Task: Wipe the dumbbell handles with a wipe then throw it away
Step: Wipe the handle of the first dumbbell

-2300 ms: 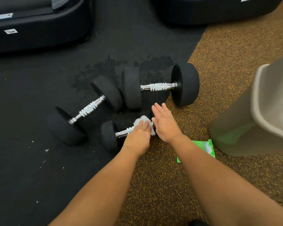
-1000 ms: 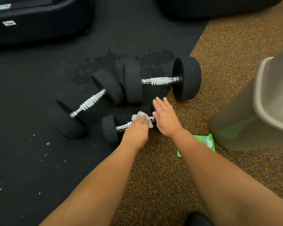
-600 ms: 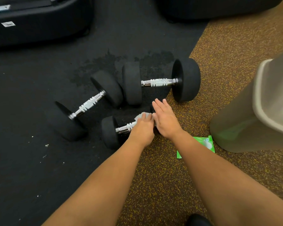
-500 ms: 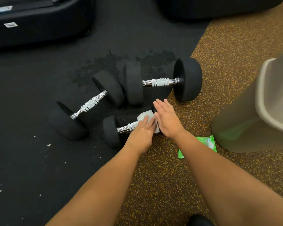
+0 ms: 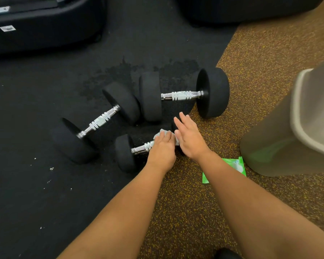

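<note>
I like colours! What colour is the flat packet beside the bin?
The packet is bright green with white, seen in head view.

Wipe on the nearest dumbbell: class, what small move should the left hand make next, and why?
Probably slide the wipe left along the handle toward the left weight. The left hand grips the wipe at the handle's right end, the chrome to its left is bare, and the right hand lies flat on the right weight, seemingly steadying it.
</note>
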